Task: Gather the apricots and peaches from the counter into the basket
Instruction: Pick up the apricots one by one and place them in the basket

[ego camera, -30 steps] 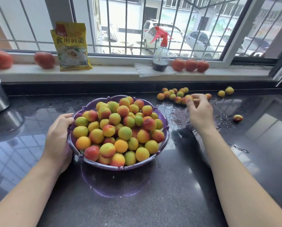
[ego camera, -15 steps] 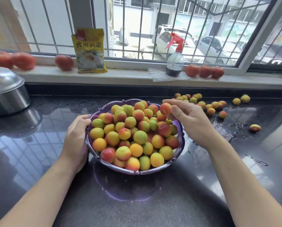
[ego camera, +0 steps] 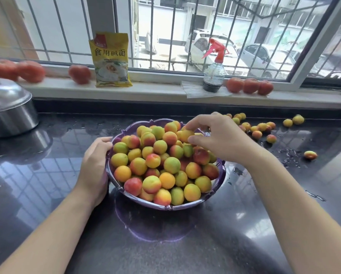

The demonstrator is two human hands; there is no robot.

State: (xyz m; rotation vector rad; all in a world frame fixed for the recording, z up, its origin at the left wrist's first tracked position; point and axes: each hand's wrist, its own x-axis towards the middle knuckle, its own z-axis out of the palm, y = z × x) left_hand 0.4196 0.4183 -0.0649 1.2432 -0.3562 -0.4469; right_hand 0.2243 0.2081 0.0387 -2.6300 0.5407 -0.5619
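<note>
A purple scalloped basket (ego camera: 166, 206) stands on the dark counter, heaped with several yellow, orange and red apricots. My left hand (ego camera: 95, 167) grips its left rim. My right hand (ego camera: 219, 138) hovers over the far right of the heap, thumb and fingers pinching a yellow-orange apricot (ego camera: 186, 135) that touches the pile. Several loose apricots (ego camera: 261, 128) lie on the counter behind and to the right of the basket. Two more (ego camera: 293, 121) sit farther right, and a single one (ego camera: 310, 155) lies alone at the right.
The windowsill holds red peaches at left (ego camera: 30, 71) and at right (ego camera: 249, 86), a yellow packet (ego camera: 111, 60) and a spray bottle (ego camera: 214, 73) on a paper towel. A steel pot (ego camera: 9, 109) stands far left. Water drops spot the counter (ego camera: 288, 155) at right.
My right hand picked an apricot from the loose pile, carried it left over the basket and lowered it onto the heap. My left hand stayed on the rim.
</note>
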